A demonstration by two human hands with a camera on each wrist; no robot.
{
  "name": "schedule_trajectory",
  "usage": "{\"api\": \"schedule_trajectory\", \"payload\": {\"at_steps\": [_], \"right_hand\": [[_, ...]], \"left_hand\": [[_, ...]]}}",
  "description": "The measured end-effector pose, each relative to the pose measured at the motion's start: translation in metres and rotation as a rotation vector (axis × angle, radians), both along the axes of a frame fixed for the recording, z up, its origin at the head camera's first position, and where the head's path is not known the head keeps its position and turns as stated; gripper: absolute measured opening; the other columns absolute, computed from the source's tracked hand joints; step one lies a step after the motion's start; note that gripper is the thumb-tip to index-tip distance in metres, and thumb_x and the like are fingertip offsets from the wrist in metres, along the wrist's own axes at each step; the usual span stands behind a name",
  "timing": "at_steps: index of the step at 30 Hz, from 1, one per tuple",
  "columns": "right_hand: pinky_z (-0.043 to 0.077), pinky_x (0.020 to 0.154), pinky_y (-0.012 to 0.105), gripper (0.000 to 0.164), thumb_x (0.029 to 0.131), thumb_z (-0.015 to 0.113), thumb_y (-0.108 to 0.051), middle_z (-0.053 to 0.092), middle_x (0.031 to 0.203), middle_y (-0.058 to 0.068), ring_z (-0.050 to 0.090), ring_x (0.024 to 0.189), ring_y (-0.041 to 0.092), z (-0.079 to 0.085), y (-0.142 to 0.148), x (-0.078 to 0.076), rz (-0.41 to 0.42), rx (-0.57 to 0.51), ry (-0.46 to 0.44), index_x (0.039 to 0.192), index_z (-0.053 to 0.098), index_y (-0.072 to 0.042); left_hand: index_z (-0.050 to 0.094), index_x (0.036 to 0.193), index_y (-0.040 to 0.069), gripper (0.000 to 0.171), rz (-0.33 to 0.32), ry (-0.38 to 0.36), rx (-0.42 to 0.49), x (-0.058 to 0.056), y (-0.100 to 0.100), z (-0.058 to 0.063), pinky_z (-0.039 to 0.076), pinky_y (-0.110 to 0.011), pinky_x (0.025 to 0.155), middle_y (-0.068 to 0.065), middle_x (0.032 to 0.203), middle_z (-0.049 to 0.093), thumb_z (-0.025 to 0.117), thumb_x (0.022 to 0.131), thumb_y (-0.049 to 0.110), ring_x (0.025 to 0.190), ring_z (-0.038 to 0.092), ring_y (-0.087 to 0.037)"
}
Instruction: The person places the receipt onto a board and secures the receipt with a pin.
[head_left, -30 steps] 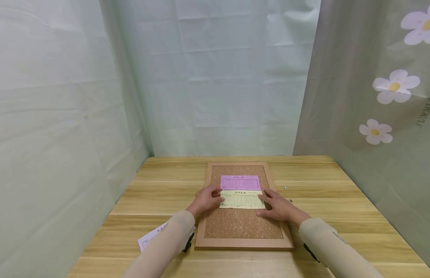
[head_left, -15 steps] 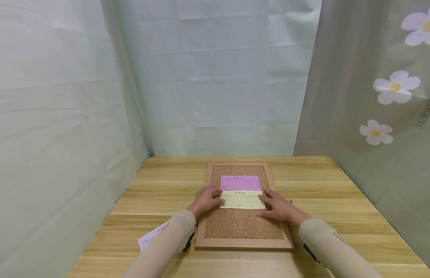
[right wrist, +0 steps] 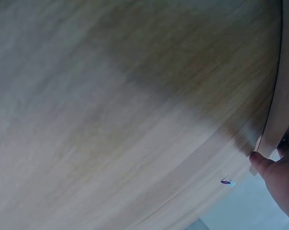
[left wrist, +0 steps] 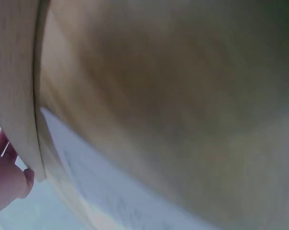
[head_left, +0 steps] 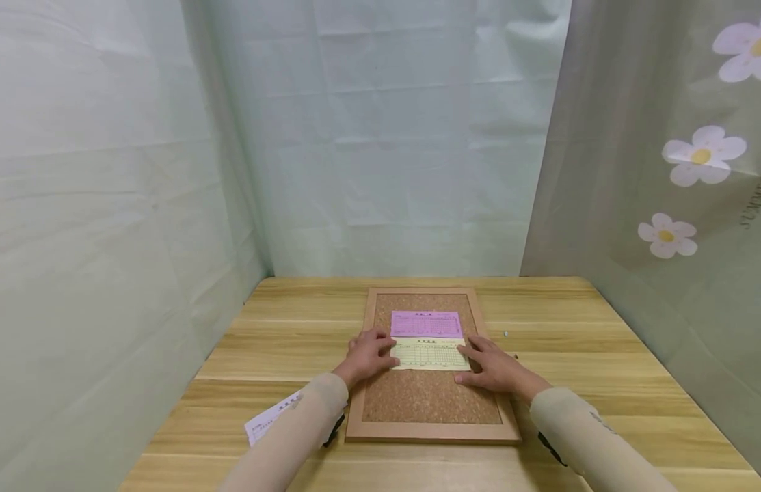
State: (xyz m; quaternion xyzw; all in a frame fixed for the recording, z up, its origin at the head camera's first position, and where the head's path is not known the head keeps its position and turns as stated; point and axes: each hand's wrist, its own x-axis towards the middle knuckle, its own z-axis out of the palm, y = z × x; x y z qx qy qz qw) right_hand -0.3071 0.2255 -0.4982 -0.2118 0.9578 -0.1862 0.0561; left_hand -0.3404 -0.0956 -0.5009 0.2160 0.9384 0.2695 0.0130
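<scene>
A framed cork board (head_left: 431, 400) lies flat on the table. On its cork, a yellow printed form slip (head_left: 429, 354) lies directly below a pink one (head_left: 426, 324), their edges meeting. My left hand (head_left: 369, 355) rests at the yellow slip's left edge, thumb and fingers spread and touching it. At the opposite edge, my right hand (head_left: 494, 365) has a fingertip on the slip's right side and its thumb on the cork just below. Only parts of the left hand (left wrist: 8, 175) and right hand (right wrist: 281, 175) show in the wrist views.
Another form slip, whitish (head_left: 269, 417), lies on the wooden table (head_left: 558, 321) left of the board, partly under my left sleeve. A tiny pale object (head_left: 506, 333) and a small dark one (head_left: 515, 355) sit right of the board. Pale curtains (head_left: 392, 137) enclose the table.
My left thumb has shifted slightly down and right along the yellow slip's left edge. The right hand and both slips have stayed in place.
</scene>
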Motion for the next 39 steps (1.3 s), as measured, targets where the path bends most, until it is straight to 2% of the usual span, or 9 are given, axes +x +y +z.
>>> {"api": "schedule_trajectory", "payload": {"at_steps": [5,10,20,33,39], "right_hand": [[0.026,0.108,0.063,0.086,0.088,0.064,-0.061,0.026,0.156,0.026,0.023,0.143,0.046,0.0048,-0.0011,0.0020,0.003,0.017,0.005,0.149,0.044,-0.006],[0.027,0.108,0.063,0.085,0.088,0.064,-0.062,0.028,0.156,0.026,0.025,0.142,0.047,0.0075,-0.0018,0.0032,0.008,0.049,0.020,0.149,0.045,-0.006],[0.026,0.109,0.062,0.086,0.086,0.063,-0.064,0.032,0.154,0.026,0.028,0.141,0.047,0.0080,-0.0030,0.0033,0.003,0.080,0.046,0.147,0.048,-0.006],[0.027,0.108,0.062,0.087,0.084,0.067,-0.063,0.031,0.155,0.027,0.028,0.141,0.047,0.0030,-0.0041,0.0031,-0.014,0.039,0.031,0.146,0.049,-0.005],[0.030,0.107,0.062,0.086,0.082,0.071,-0.060,0.033,0.153,0.028,0.030,0.140,0.048,0.0058,-0.0047,0.0047,-0.016,0.005,0.047,0.143,0.051,-0.002]], "left_hand": [[0.057,0.139,0.006,0.053,-0.056,0.024,-0.082,0.0026,-0.0009,0.0020,0.021,-0.063,0.106,-0.015,0.141,0.046,0.066,0.096,0.035,0.132,0.037,-0.038],[0.055,0.141,0.006,0.055,-0.055,0.020,-0.107,0.0026,-0.0018,0.0013,0.020,-0.064,0.107,-0.016,0.145,0.044,0.065,0.096,0.037,0.136,0.034,-0.039],[0.052,0.143,0.005,0.059,-0.051,-0.025,-0.090,0.0029,-0.0004,0.0039,0.018,-0.062,0.110,-0.017,0.149,0.040,0.065,0.096,0.038,0.138,0.032,-0.040],[0.054,0.142,0.004,0.059,-0.046,-0.017,-0.091,0.0027,-0.0034,-0.0014,0.019,-0.058,0.111,-0.017,0.149,0.040,0.068,0.094,0.037,0.137,0.034,-0.039],[0.055,0.141,0.004,0.059,-0.052,-0.012,-0.082,0.0033,-0.0028,-0.0009,0.021,-0.059,0.110,-0.017,0.147,0.041,0.070,0.093,0.035,0.135,0.035,-0.039]]}}
